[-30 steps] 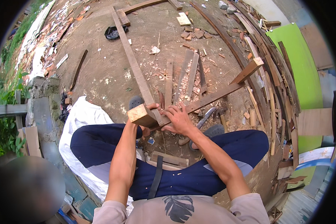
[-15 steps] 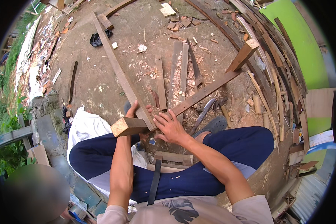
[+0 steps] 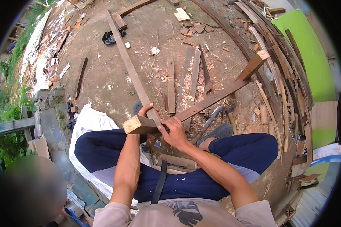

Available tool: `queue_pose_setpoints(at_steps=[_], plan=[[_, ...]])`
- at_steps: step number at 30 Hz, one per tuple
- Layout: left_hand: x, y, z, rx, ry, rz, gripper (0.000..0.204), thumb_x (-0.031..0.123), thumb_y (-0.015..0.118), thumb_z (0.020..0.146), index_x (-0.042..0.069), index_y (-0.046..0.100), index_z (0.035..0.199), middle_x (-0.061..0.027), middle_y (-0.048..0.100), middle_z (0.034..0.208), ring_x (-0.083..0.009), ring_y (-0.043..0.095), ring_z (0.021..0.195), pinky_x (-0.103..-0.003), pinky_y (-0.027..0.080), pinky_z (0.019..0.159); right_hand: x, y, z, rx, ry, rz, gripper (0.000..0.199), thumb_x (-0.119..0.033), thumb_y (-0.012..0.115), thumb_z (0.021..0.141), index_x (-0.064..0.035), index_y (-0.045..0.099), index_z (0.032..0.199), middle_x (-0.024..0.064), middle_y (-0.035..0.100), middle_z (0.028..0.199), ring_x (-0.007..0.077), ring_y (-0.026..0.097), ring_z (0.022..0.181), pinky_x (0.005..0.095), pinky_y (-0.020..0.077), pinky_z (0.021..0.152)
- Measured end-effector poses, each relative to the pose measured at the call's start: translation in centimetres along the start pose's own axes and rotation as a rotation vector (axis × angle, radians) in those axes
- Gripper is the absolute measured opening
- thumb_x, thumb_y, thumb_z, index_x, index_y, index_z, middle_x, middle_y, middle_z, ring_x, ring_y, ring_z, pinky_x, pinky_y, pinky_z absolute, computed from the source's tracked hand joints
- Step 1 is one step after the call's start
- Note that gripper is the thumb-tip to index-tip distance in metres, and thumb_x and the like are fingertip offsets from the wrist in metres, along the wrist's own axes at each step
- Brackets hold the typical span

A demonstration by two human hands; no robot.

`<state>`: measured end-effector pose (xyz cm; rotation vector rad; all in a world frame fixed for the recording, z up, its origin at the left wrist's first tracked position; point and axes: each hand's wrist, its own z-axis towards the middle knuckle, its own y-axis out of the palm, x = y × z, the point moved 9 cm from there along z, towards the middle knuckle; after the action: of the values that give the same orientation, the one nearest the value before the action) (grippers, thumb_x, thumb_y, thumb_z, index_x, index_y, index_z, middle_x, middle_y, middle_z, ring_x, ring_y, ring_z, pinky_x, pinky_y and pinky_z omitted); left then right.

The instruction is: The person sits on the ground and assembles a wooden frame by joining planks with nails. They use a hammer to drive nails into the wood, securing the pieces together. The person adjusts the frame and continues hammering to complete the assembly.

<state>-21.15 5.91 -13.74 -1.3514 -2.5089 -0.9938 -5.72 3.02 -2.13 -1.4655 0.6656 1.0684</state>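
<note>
Left thumb (image 3: 145,109) shifted onto brown, pale-ended timber frame (image 3: 212,100), left fingers (image 3: 158,112), right fingers (image 3: 175,122) gripping it

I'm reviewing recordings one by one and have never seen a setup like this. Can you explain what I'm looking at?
There is no robot: these are a person's own bare hands, seen from a wide fisheye camera worn on the head and looking down, so straight edges bend near the rim. The left hand grips a long board, partly hidden behind it. The right hand touches the wood where a second board angles away. A thick block sits by the left hand. On the dirt ground lie wood chips, loose pieces of wood and a long blade. A white sheet lies beside the left leg.
</note>
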Motion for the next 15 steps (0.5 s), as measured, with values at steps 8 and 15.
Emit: queue_pose_setpoints(at_steps=[8,15], plan=[[1.2,-0.6,0.5,0.080,0.020,0.289,0.055,0.047,0.073,0.090,-0.001,0.062,0.113,-0.0153,0.072,0.094,-0.0275,0.071,0.079,-0.041,0.059,0.073,0.6,0.9,1.0,-0.098,0.050,-0.044,0.032,-0.026,0.065,0.095,0.0018,0.069,0.110,0.0212,0.072,0.101,0.0389,0.067,0.102,0.0486,0.0434,0.104],[2.1,0.4,-1.8,-0.034,0.077,-0.019,0.070,0.069,0.047,0.097,0.007,0.062,0.126,-0.0136,0.071,0.110,-0.0290,0.069,0.097,-0.044,0.055,0.090,2.0,2.1,2.3,-0.419,0.346,-0.042,0.042,-0.033,0.058,0.098,0.0019,0.068,0.121,0.0235,0.074,0.099,0.0340,0.072,0.096,0.0401,0.0528,0.087]])
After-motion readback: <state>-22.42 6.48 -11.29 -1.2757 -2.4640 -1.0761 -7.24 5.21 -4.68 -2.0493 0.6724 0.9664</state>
